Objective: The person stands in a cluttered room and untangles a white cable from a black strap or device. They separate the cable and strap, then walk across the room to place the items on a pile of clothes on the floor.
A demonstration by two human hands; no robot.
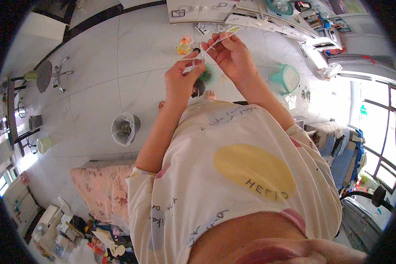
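Observation:
A thin white cord [234,32] stretches between my two hands, out in front of my body. My left hand [184,79] pinches it near the lower end, thumb against fingers. Higher and to the right, my right hand [233,56] grips the same cord with bent fingers, and a loose end sticks out past the fingertips. The strands cross between the hands; whether they are knotted is too small to tell. Below the hands, a round green item [209,74] and a dark object [199,88] are partly hidden by my left hand.
A yellow jug with an orange top [184,46] stands on the tiled floor [141,61]. To the right is a green stool [288,79]; to the left, a lined trash bin [125,128] and a swivel chair [60,75]. White cabinets [198,10] line the far side.

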